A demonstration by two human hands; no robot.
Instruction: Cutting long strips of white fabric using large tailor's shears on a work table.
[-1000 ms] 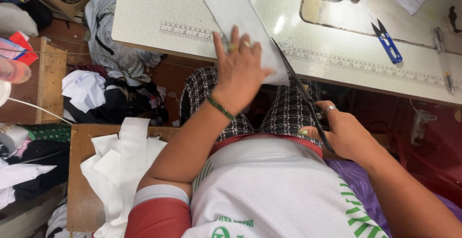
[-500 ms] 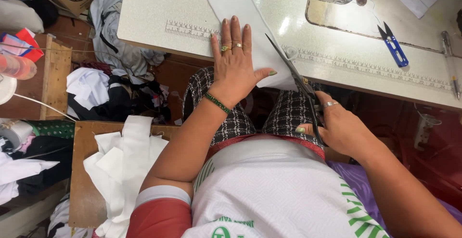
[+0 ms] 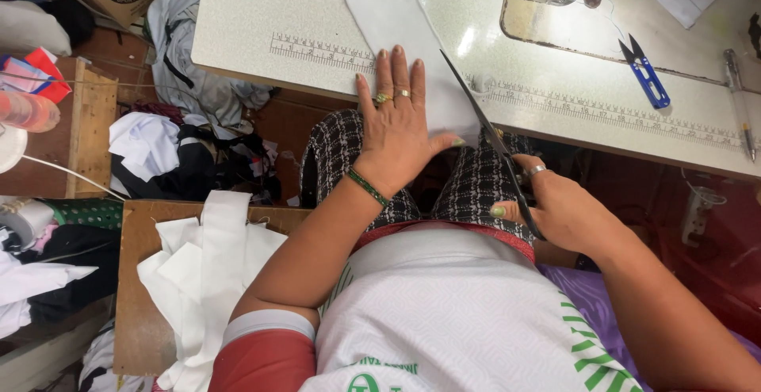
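Scissors [image 3: 491,138] in right grip [image 3: 555,210], beside fabric [image 3: 404,27].

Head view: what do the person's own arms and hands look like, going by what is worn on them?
The left hand wears two gold-coloured rings and a green beaded bracelet at the wrist. The left upper arm has a short sleeve, red with a white band. The right hand wears a silver-coloured ring, and its thumbnail is painted light green. Both forearms are bare.
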